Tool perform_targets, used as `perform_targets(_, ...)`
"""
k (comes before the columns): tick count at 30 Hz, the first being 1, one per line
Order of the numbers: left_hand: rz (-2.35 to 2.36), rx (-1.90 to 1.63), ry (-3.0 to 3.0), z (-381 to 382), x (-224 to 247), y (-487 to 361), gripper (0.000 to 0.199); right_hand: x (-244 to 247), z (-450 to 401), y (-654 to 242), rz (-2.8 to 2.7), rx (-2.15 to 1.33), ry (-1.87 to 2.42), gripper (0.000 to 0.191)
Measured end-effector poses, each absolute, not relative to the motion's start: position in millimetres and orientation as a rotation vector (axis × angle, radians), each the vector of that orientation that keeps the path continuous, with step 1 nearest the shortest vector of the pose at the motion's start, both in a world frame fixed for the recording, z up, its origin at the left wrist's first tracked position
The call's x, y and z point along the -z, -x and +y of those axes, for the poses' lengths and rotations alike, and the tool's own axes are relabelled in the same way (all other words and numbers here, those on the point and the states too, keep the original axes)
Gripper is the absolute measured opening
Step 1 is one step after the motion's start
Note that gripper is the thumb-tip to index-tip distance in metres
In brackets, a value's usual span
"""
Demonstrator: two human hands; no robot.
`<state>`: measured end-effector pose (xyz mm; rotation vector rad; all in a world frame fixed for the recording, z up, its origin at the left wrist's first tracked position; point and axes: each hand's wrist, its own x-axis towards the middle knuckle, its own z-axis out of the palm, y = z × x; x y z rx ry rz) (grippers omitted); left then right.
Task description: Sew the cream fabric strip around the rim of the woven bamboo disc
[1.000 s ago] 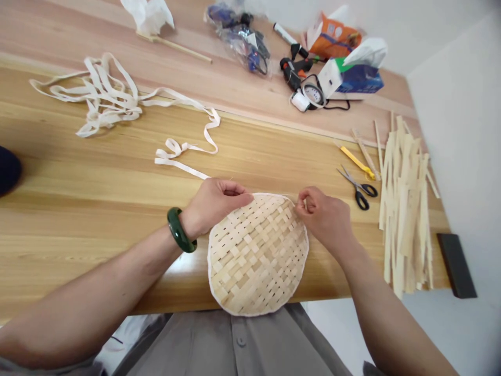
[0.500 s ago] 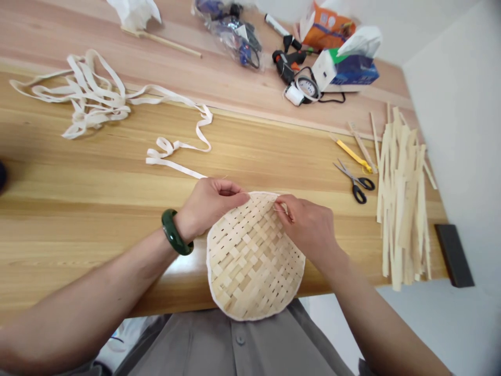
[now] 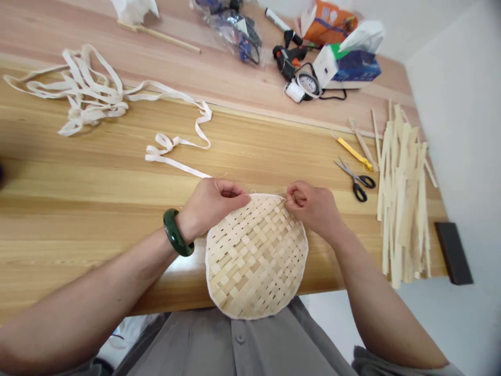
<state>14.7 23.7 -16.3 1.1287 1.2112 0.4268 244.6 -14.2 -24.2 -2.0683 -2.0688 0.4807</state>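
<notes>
At the table edge (image 3: pixel 172 305), the left hand (image 3: pixel 215 202) holds the mat (image 3: pixel 256 261) by its top rim (image 3: pixel 268 196), thumb in front. The right hand (image 3: pixel 313 208), curled at the same rim, pinches a thread (image 3: pixel 279 194).

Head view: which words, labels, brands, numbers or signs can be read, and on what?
No text is readable.
Orange tissue pack: printing too blurred to read.
Blue-and-green tissue box: markings too small to read.
Clear plastic bag: anything printed inside is too blurred.

Bright, soft light — white glare on the tabletop (image 3: pixel 185 263) — blur toward the far left edge.
</notes>
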Motion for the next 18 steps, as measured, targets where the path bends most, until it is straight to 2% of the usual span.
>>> perform_targets(3, 1.203, -0.408, -1.123, 24, 15, -15, 0.009, 21, -15, -245, -1.942, -0.618, 2.018, 0.002)
perform_targets(10, 1.197, -0.380, -1.096, 25, 14, -14, 0.009, -2, -17, -253, -1.675, -0.724, 1.832, 0.004)
perform_targets(15, 1.163, -0.445, -1.061, 25, 16, -13, 0.010, -23, -21, -276, -1.500, -0.806, 1.924, 0.015)
perform_targets(18, 1.143, -0.478, -1.062, 25, 17, -13, 0.012, -26, -27, -302, -1.319, -0.696, 2.037, 0.017)
